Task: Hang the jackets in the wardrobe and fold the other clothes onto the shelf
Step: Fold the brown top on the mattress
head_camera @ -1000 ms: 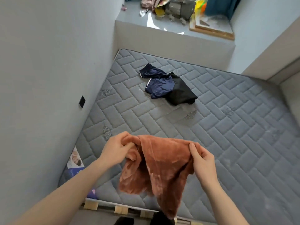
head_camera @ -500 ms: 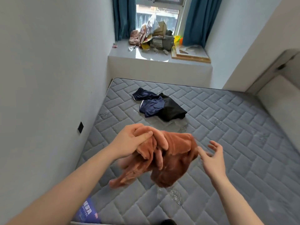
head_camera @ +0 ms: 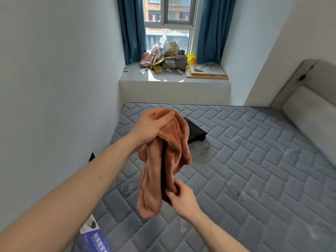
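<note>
The left hand [head_camera: 151,127] is raised at about the middle of the view, fingers and thumb curled tight around the top of a rust-brown fleece garment [head_camera: 163,166], so the cloth hangs free in long folds and can be straightened for folding. Lower down, the right hand [head_camera: 179,196] pinches the bottom edge of the same garment between thumb and curled fingers, seemingly to pull it taut or bring the hem up for a fold. The left forearm reaches up and forward from the lower left; the right forearm comes in from the lower right, wrist bent toward the cloth.

The garment hangs in the air above the grey quilted mattress [head_camera: 245,170], touching nothing but the hands. Behind it, a black piece of clothing [head_camera: 197,133] lies on the mattress, partly hidden. Farther off, the windowsill [head_camera: 172,78] holds a pile of bags and boxes between blue curtains [head_camera: 209,30].
</note>
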The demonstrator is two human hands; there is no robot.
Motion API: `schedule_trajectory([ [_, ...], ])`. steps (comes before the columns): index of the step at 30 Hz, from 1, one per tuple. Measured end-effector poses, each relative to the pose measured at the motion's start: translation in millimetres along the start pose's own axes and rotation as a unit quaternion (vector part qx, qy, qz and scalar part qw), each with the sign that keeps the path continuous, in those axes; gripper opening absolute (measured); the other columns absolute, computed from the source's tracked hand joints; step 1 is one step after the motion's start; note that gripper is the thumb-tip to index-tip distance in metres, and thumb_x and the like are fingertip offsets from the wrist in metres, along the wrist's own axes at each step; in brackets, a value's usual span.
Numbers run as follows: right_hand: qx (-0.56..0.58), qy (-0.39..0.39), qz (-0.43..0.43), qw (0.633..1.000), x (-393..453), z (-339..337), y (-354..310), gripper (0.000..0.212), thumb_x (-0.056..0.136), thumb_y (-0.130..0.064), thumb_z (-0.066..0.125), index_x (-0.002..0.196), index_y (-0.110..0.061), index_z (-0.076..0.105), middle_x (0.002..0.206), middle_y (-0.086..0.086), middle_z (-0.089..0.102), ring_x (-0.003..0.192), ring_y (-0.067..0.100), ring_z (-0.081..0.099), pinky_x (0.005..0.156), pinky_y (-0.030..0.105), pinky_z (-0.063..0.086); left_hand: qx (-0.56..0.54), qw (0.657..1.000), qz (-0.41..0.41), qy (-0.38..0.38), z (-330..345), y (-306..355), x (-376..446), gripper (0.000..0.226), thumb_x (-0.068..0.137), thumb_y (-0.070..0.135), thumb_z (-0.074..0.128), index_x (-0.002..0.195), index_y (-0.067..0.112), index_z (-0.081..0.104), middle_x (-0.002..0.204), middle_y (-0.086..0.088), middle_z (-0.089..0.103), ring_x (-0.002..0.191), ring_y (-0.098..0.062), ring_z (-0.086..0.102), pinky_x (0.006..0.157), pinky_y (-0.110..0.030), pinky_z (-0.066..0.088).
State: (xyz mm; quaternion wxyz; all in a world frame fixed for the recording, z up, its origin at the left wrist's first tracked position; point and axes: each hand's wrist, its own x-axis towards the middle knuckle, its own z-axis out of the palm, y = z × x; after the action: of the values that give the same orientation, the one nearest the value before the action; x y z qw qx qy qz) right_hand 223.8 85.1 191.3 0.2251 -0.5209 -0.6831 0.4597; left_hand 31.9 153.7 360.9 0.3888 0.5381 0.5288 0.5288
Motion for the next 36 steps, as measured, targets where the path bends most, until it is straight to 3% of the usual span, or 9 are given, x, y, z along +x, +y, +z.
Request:
schedule_trajectory([
  [6,0.114,0.100,-0.029,0.988,2.6,-72.6,-3.9,0.035,0.091,0.006,0.055,0.095,-0.021,0.078,0.095,-0.006,0.078,0.090,0.001,0.070,0.082,0.015,0.049,0.253,0.961,-0.031,0.105,-55.9,-29.1,0.6,0.005,0.087,0.046,0.078,0.090,0.042,0.079,0.087,0.019,0.076,0.085,0.004,0.069,0.076,-0.019,0.052],
  [14,0.197,0.109,-0.069,0.972,13.0,-159.9,-71.7,0.020,0.086,-0.026,0.064,0.096,-0.019,0.079,0.100,0.009,0.078,0.085,0.008,0.069,0.078,0.024,0.057,0.368,0.913,-0.177,-0.010,-41.9,-92.2,-14.4,0.048,0.095,0.046,0.068,0.068,0.010,0.051,0.067,-0.009,0.056,0.071,-0.024,0.053,0.066,-0.036,0.041],
  [17,0.167,0.193,-0.073,0.964,19.9,-175.4,-75.8,0.021,0.080,-0.038,0.065,0.092,-0.028,0.078,0.091,-0.004,0.078,0.081,0.003,0.070,0.076,0.025,0.059,0.368,0.910,-0.181,-0.056,-17.9,-89.9,-25.0,0.052,0.099,0.053,0.058,0.078,0.007,0.067,0.076,-0.008,0.068,0.081,-0.026,0.065,0.077,-0.040,0.049],
  [20,0.038,0.305,-0.037,0.951,23.8,-194.6,-56.4,0.017,0.086,-0.029,0.072,0.103,-0.032,0.070,0.101,-0.012,0.074,0.095,0.006,0.068,0.090,0.035,0.057,0.297,0.936,-0.174,-0.073,-3.1,-69.6,-31.4,0.046,0.102,0.054,0.050,0.098,0.019,0.080,0.092,-0.009,0.076,0.094,-0.025,0.070,0.088,-0.045,0.053],
  [23,-0.079,0.334,-0.018,0.939,11.7,-171.3,-32.2,0.051,0.082,-0.023,0.080,0.127,-0.026,0.056,0.124,-0.006,0.060,0.115,0.020,0.059,0.103,0.038,0.049,0.097,0.970,-0.221,0.018,10.7,-41.4,-25.9,0.042,0.101,0.049,0.057,0.099,0.013,0.079,0.096,-0.013,0.078,0.080,-0.017,0.073,0.071,-0.031,0.056],
  [26,-0.039,0.124,-0.058,0.990,-14.9,-101.8,-22.9,0.054,0.069,-0.042,0.088,0.113,-0.042,0.055,0.103,-0.021,0.064,0.093,0.004,0.064,0.079,0.018,0.052,-0.120,0.949,-0.291,0.036,26.1,-15.7,-17.3,0.039,0.103,0.045,0.058,0.091,0.010,0.072,0.085,-0.009,0.071,0.070,-0.017,0.067,0.065,-0.026,0.053],
  [30,-0.046,-0.046,-0.007,0.998,-18.1,-26.7,-14.3,0.082,0.059,-0.073,0.085,0.126,-0.037,0.054,0.116,-0.024,0.064,0.107,-0.005,0.062,0.090,0.019,0.051,-0.260,0.917,-0.302,-0.021,49.1,7.8,-8.7,0.042,0.106,0.043,0.052,0.086,0.008,0.063,0.086,-0.013,0.059,0.084,-0.022,0.061,0.089,-0.035,0.054],
  [34,-0.037,0.037,0.019,0.998,-2.9,-16.1,-7.1,0.016,0.082,-0.041,0.072,0.096,-0.042,0.065,0.088,-0.031,0.070,0.094,0.000,0.068,0.073,0.007,0.044,-0.301,0.918,-0.257,-0.029,51.7,17.9,4.7,0.041,0.109,0.039,0.047,0.101,0.004,0.067,0.095,-0.014,0.066,0.092,-0.023,0.066,0.096,-0.035,0.055],
  [36,-0.012,0.048,0.015,0.999,1.7,-28.8,-6.6,0.017,0.089,-0.027,0.068,0.085,-0.044,0.068,0.083,-0.034,0.070,0.086,-0.009,0.066,0.068,0.005,0.042,-0.264,0.939,-0.221,-0.010,42.1,8.7,9.1,0.038,0.110,0.034,0.045,0.118,0.003,0.066,0.110,-0.016,0.072,0.101,-0.024,0.071,0.092,-0.033,0.059],
])
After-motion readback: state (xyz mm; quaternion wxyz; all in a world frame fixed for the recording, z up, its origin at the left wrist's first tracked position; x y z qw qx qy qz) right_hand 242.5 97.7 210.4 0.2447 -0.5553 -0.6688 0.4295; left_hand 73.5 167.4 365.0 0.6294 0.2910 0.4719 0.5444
